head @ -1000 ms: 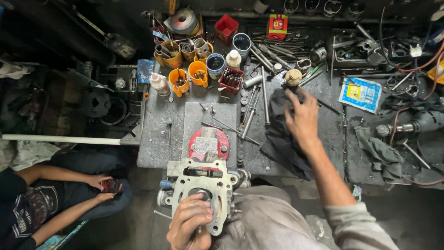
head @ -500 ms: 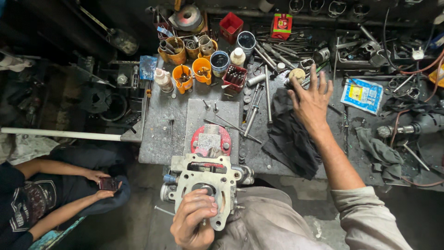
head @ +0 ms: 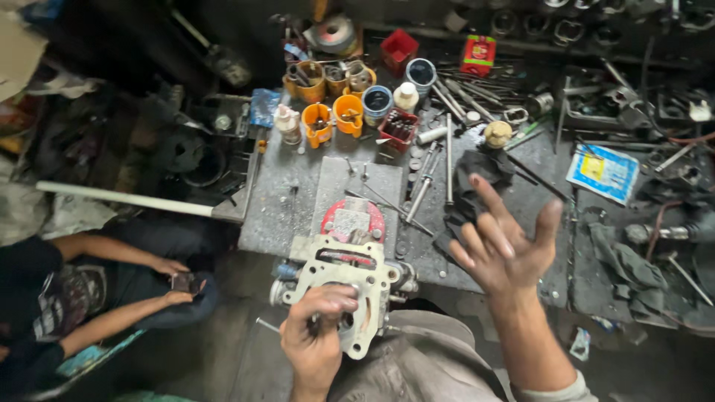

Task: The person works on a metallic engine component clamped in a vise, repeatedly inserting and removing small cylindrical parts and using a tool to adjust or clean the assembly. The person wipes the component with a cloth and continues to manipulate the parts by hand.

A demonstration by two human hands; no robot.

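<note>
Here, low at centre frame, the left hand (head: 319,336) grips the grey cylinder block (head: 344,286) at its bore, while the right hand (head: 505,249) hovers empty, fingers spread, above the cluttered counter (head: 287,212); work appears unfinished.

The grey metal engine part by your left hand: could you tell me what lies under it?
Beneath the engine part, a red round piece shows past its far edge on the workbench. The left hand grips its bore; what lies underneath is covered.
</note>
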